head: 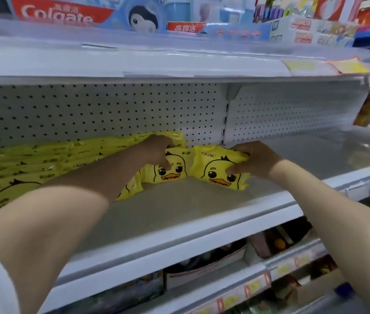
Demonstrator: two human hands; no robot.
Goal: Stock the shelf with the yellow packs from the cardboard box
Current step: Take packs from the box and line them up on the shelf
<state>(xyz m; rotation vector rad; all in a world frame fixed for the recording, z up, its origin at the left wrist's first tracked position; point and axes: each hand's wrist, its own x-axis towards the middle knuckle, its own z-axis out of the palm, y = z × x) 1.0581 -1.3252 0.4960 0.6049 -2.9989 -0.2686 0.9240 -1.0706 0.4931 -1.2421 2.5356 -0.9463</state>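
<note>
Holding the right pack [220, 168] upright near the back of the shelf [179, 214], duck face out so shoppers see it. My right hand [256, 159] clamps its side edge, thumb on front. Left hand [156, 150] pinches the left pack [177, 175] at its top, steadying it against the stocked row [43, 159]. Packs touch edge to edge. Bare shelf rightward needs filling, I judge. Box not in view.

Yellow packs [43, 164] on white shelf [179, 214]

glossy plastic packs [219, 168], matt shelf [179, 214]
</note>
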